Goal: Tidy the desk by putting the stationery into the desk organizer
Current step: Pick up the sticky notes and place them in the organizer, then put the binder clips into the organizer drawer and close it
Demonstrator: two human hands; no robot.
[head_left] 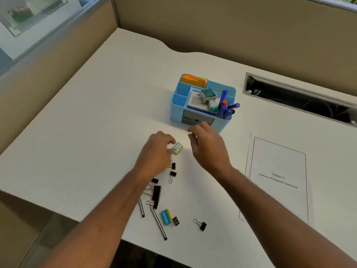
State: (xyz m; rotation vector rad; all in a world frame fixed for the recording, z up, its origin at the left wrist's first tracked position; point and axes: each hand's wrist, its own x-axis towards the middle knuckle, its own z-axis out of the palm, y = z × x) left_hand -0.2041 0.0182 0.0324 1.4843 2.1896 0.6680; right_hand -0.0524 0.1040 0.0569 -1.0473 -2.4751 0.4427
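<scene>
The light blue desk organizer [175,105] stands mid-desk, holding orange sticky notes [194,80], purple markers [226,107] and a small box on a booklet. My left hand [156,153] pinches a small green-and-white box [177,147] just above the desk in front of the organizer. My right hand [208,146] hovers beside it with fingers apart, holding nothing. Near the front edge lie several black binder clips [156,192], two pencils [158,223] and a blue-and-yellow eraser [167,216].
A printed sheet [278,178] lies on the white desk [96,122] to the right. A cable slot [301,99] opens at the back right. Beige partition walls [231,26] close off the back and left. The desk's front edge is close to the clips.
</scene>
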